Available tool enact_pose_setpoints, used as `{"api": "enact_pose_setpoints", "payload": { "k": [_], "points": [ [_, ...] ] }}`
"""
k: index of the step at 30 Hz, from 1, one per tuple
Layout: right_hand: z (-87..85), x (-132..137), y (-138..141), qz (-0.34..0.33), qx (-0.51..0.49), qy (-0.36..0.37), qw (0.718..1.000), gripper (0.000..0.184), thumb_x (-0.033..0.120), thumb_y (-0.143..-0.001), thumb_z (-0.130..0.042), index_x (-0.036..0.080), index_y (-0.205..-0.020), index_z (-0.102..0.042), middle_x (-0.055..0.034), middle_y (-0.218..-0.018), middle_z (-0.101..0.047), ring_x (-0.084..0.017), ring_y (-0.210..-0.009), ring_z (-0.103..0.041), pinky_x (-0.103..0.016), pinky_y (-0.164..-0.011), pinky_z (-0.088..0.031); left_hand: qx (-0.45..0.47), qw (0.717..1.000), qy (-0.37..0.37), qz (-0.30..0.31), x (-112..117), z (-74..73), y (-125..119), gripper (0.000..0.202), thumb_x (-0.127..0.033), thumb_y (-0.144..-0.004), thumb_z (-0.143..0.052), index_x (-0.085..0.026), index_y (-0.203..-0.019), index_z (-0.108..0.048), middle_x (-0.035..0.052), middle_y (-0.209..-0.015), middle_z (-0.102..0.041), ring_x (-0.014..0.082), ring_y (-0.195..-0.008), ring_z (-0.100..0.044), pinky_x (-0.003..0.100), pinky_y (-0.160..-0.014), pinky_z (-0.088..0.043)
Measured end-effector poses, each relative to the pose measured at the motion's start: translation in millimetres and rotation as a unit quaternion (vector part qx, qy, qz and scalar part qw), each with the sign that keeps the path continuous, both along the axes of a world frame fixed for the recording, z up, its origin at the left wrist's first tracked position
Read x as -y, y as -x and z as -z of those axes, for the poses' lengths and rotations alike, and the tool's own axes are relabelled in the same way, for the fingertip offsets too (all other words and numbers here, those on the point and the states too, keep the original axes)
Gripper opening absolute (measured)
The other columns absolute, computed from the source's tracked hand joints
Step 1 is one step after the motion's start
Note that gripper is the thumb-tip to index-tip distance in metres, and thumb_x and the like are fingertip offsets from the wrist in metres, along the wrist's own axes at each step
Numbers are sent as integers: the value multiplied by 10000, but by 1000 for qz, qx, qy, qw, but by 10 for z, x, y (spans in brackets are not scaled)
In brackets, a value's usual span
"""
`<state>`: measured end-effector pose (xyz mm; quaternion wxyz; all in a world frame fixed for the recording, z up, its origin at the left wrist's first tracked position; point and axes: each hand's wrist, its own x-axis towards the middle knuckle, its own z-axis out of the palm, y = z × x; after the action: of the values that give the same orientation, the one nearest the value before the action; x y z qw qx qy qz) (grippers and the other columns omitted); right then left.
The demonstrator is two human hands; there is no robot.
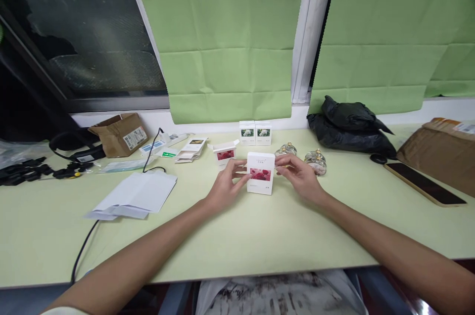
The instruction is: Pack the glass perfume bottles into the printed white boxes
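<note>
A small white carton (260,174) with a red flower picture stands upright in front of me, between my hands. The fingers and thumb of my left hand (227,182) grip its left edge. On the other side, my right hand (301,176) pinches the upper right edge. Just behind my left hand is a similar carton (225,155) with its top flaps open. Two white cartons (255,133) with white flower pictures stand side by side farther back. Ornate glass jars (315,162) with gold trim sit behind and beside my right hand, some partly hidden by it.
Folded white papers (137,194), flattened cartons (192,149) and a black cable (84,246) lie on the left. An open cardboard box (122,136) stands behind them. To the right are a black plastic bag (351,127), a phone (425,184) and a brown parcel (440,152).
</note>
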<state>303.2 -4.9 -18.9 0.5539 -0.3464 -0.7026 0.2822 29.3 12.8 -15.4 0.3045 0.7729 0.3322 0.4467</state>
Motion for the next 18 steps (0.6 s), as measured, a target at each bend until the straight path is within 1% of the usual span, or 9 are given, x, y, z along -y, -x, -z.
{"api": "enact_pose_setpoints", "payload": {
  "k": [1,3,5,7,10,13,15,18],
  "points": [
    [-5,1,4,-7,6,1,1000,184,431,-1021,-684,301,-1145,-719,-80,-1236,-687,-260,-1127,-675,-437,-898,-614,-9,1000,-6,5,1,-12,2,414,-455,-1033,-642,-266,-1384,-530,114,-1433,-661,266,-1196,-740,453,-988,-665],
    [-22,11,12,-11,40,-7,999,197,422,-1031,-667,318,-1188,-727,-88,-1267,-646,-269,-1176,-642,-446,-932,-598,-31,999,-12,21,9,-44,6,445,-451,-1058,-594,-275,-1461,-521,107,-1452,-661,271,-1236,-721,452,-1029,-649],
    [-42,21,13,-9,76,-17,997,180,419,-1043,-642,315,-1129,-760,-100,-1280,-617,-296,-1259,-592,-456,-948,-587,-53,998,-9,35,21,-75,10,431,-455,-1080,-543,-278,-1473,-551,92,-1451,-674,277,-1246,-716,454,-1038,-644],
    [-61,20,6,-4,92,-28,995,172,415,-1039,-645,301,-1037,-773,-104,-1237,-613,-312,-1278,-569,-471,-963,-573,-63,997,-7,43,33,-93,9,428,-454,-1090,-517,-282,-1479,-560,79,-1459,-676,283,-1268,-704,471,-1072,-622],
    [-92,5,-16,0,96,-49,994,167,402,-1027,-666,282,-966,-763,-96,-1151,-612,-304,-1214,-583,-493,-1002,-538,-60,996,-7,63,53,-98,-3,447,-436,-1104,-485,-291,-1527,-504,72,-1501,-649,283,-1326,-669,485,-1143,-565],
    [-127,-3,-38,-9,102,-62,993,162,381,-1024,-677,270,-936,-756,-76,-1058,-612,-278,-1118,-600,-488,-1020,-507,-62,996,-9,70,63,-91,-11,457,-428,-1115,-456,-283,-1549,-471,84,-1525,-630,282,-1358,-643,466,-1159,-540],
    [-141,1,-46,-12,103,-60,993,158,372,-1024,-679,270,-936,-759,-70,-1032,-612,-269,-1082,-605,-479,-1009,-505,-73,995,-21,58,50,-82,0,444,-418,-1125,-426,-278,-1541,-491,86,-1516,-636,278,-1353,-638,455,-1154,-532],
    [-136,4,-47,-1,100,-64,993,162,374,-1033,-662,277,-962,-771,-77,-1062,-613,-278,-1102,-609,-477,-994,-511,-79,995,-51,41,-6,-62,48,415,-366,-1143,-362,-280,-1496,-561,78,-1433,-689,255,-1264,-679,444,-1107,-548]
  ]
}}
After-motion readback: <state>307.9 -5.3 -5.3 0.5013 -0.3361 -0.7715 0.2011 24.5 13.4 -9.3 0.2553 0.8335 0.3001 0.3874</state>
